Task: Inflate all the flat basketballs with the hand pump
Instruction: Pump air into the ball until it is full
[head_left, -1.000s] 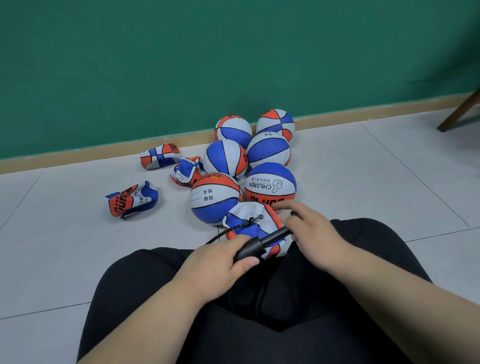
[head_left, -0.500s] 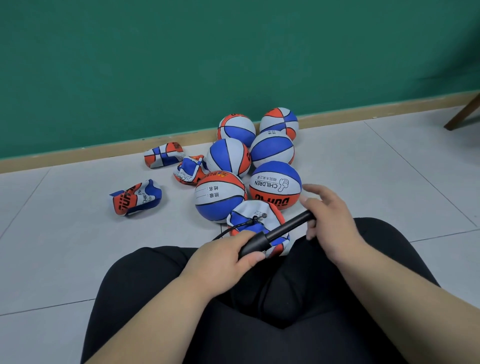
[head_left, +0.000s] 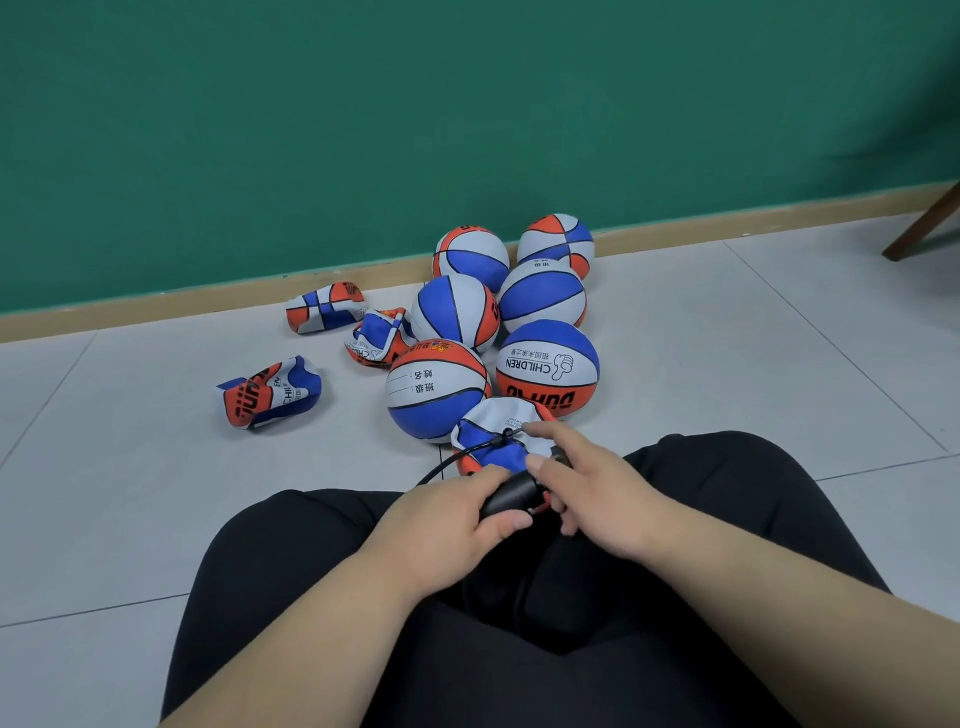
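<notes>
A flat red, white and blue basketball (head_left: 488, 431) lies on the floor just in front of my knees, with the pump's black hose (head_left: 457, 460) plugged into its valve. My left hand (head_left: 441, 525) grips the black pump body (head_left: 511, 496). My right hand (head_left: 592, 493) holds the pump handle, pushed in close against the body, with the forefinger stretched out over the flat ball. Several round inflated basketballs (head_left: 436, 387) sit clustered behind it. Three more flat balls (head_left: 270, 392) lie to the left.
A green wall with a wooden skirting board (head_left: 156, 306) runs behind the balls. A brown chair leg (head_left: 919, 228) stands at the far right. My legs in black trousers (head_left: 519, 649) fill the bottom of the view. The floor is pale tile.
My right hand pulled the handle out to the right half a second ago and has now pushed it back in against the pump body. My left hand stayed in place.
</notes>
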